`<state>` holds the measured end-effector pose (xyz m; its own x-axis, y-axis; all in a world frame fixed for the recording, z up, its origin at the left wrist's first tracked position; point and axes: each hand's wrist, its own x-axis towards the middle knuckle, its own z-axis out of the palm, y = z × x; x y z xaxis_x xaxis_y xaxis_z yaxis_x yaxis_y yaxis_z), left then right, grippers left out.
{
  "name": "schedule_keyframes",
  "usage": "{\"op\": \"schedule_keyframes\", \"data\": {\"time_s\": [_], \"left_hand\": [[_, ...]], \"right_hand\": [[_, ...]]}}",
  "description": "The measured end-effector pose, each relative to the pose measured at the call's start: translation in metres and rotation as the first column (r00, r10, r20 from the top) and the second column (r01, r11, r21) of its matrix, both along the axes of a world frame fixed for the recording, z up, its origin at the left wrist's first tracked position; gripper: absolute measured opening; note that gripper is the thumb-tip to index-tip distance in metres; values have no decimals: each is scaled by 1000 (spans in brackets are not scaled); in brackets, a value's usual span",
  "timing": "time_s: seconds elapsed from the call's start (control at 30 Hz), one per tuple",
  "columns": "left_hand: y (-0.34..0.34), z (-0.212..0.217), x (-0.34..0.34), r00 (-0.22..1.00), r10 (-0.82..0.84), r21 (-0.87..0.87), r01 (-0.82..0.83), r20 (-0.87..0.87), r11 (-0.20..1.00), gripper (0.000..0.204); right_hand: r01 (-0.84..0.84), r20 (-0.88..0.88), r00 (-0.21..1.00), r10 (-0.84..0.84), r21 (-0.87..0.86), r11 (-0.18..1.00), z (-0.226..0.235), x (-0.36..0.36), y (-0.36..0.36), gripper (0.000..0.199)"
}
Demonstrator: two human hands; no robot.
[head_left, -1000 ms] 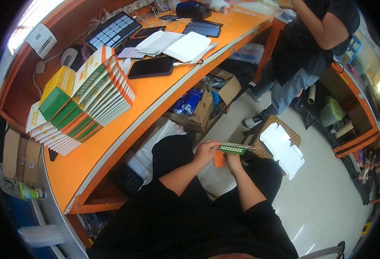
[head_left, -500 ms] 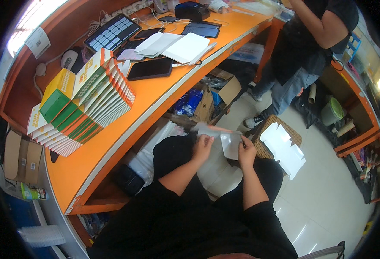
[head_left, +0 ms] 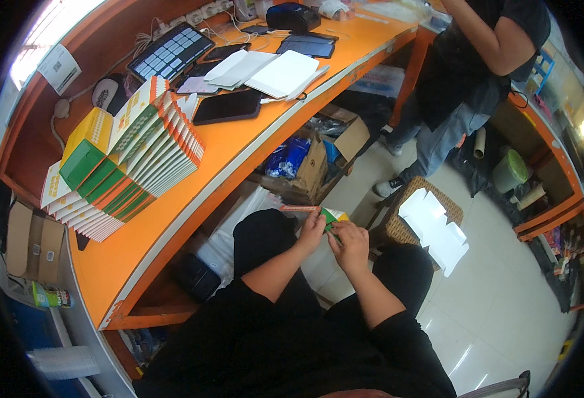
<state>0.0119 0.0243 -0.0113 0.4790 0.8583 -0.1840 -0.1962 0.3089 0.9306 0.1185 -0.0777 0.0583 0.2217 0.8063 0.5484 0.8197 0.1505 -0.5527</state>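
Over my knees, a small folding carton [head_left: 331, 215] with green, yellow and orange-red printing is between my hands. My left hand [head_left: 313, 229] grips it on the left, fingers wrapped around its edge. From the right, my right hand [head_left: 350, 247] pinches the carton's near side. Just to the right, a flattened white carton blank [head_left: 431, 229] lies plain side up on a woven wicker stool [head_left: 452, 207]. On the orange desk [head_left: 192, 179] to my left stands a tight row of several similar cartons [head_left: 99, 172], printed green, yellow and orange.
A black phone [head_left: 229, 107], white papers [head_left: 282, 74] and a keypad-like device [head_left: 172, 52] lie on the desk. Below it is an open cardboard box [head_left: 341, 139] with packets. Another person [head_left: 464, 99] stands beyond the stool. A green-rimmed bucket [head_left: 509, 172] stands far right.
The pale inside of the carton faced me before; now its printed side shows, folded smaller. My right hand has moved left and closer to my left hand.
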Motion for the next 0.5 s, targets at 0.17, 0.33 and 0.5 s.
{"op": "schedule_keyframes", "data": {"time_s": [0.17,0.33,0.5], "left_hand": [[-2,-8,1,985,20,297,33,-172,954,25],[-15,-11,1,956,-23,446,157,-292,881,28],[-11,-16,3,984,-59,208,94,-169,974,33]], "right_hand": [[162,-272,951,-146,36,986,-6,4,3,15],[208,-352,914,-200,-14,978,-12,10,4,10],[167,-465,875,-135,30,985,-17,10,6,9]]}}
